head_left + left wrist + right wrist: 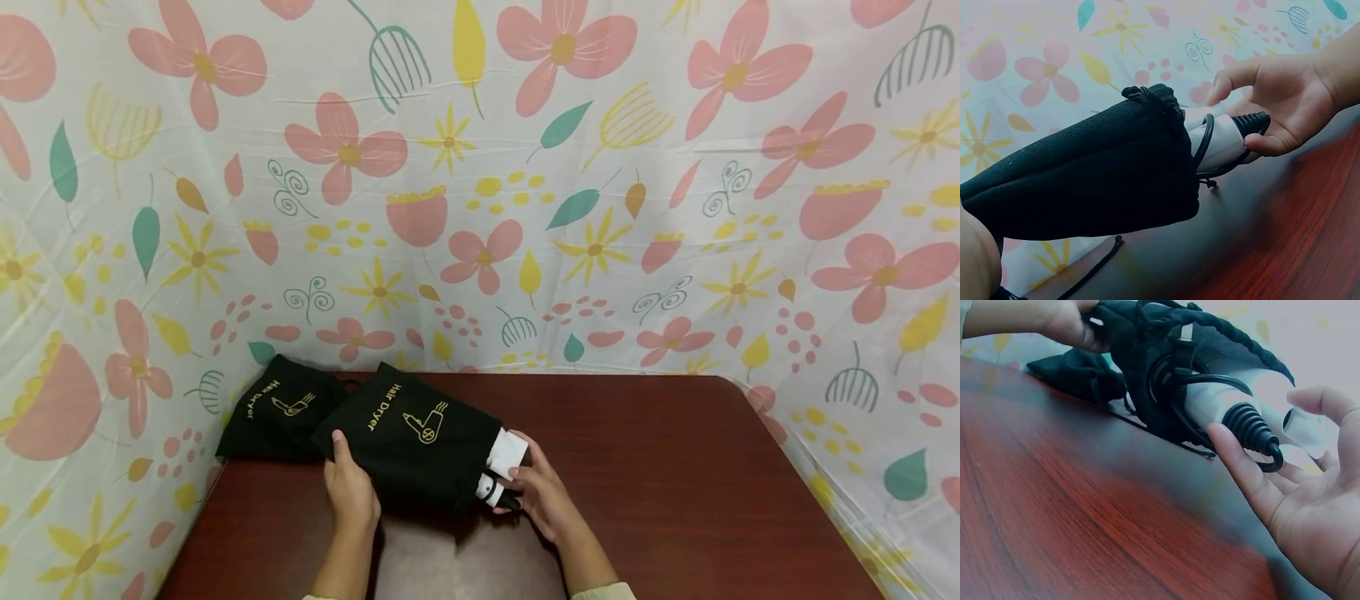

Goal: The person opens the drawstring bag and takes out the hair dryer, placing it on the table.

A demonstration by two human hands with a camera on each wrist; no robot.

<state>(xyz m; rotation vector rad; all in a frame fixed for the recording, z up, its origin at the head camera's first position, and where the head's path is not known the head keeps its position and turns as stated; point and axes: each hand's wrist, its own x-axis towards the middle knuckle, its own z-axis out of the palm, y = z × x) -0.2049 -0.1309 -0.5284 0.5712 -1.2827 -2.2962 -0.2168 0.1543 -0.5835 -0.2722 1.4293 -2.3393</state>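
A black drawstring bag (427, 442), printed "Hair Dryer" with a gold dryer picture, is held tilted above the table. My left hand (352, 490) grips its closed end, thumb on top. From the open mouth stick out the white parts of a hair dryer (507, 454). Its handle ends in a black ribbed cord sleeve (1249, 427), with the black cord (1216, 379) looped beside it. My right hand (546, 492) has its fingers curled round these protruding white parts. The rest of the dryer is hidden inside the bag.
A second black "Hair Dryer" bag (281, 412) lies on the back left of the dark red-brown wooden table (675, 467). Behind and beside the table hangs a flowered cloth (480, 167). A black drawstring (1094, 272) dangles below the held bag.
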